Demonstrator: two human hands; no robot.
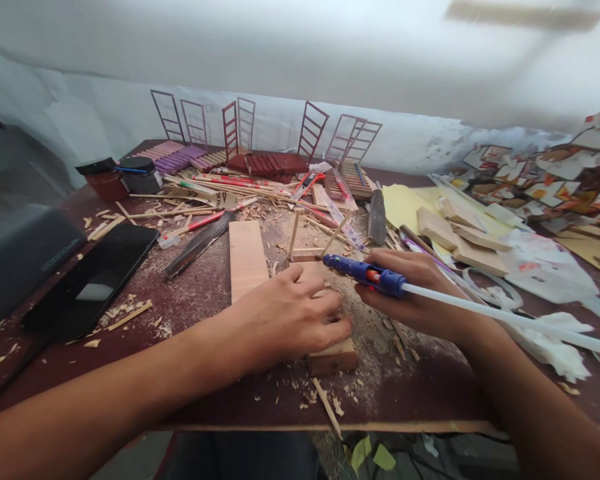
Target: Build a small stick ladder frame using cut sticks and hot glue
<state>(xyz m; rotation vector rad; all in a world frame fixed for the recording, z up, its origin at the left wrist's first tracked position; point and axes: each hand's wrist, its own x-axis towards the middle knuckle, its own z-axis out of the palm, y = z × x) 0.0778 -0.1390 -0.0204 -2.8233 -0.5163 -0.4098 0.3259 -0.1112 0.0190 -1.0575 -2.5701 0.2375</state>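
My right hand (413,290) is wrapped around a blue hot glue gun (365,272), with a long white glue stick (480,307) running out of its back end. The nozzle points left, at the corner of a small frame of thin wooden sticks (307,252), two of which stand up. My left hand (295,313) lies with curled fingers over a wooden block (334,359), just on the near side of the frame. Its fingertips partly hide the block; whether they also pinch a stick I cannot tell. A flat wooden board (246,257) lies beyond my left wrist.
A phone (97,277) and dark case (25,260) lie left. Two paint jars (140,175) stand behind them. Small dark red ladder-backed pieces (270,163) line the back. A file (200,245), wood shavings and sticks litter the table. Wooden blocks (460,230) and paper are at right.
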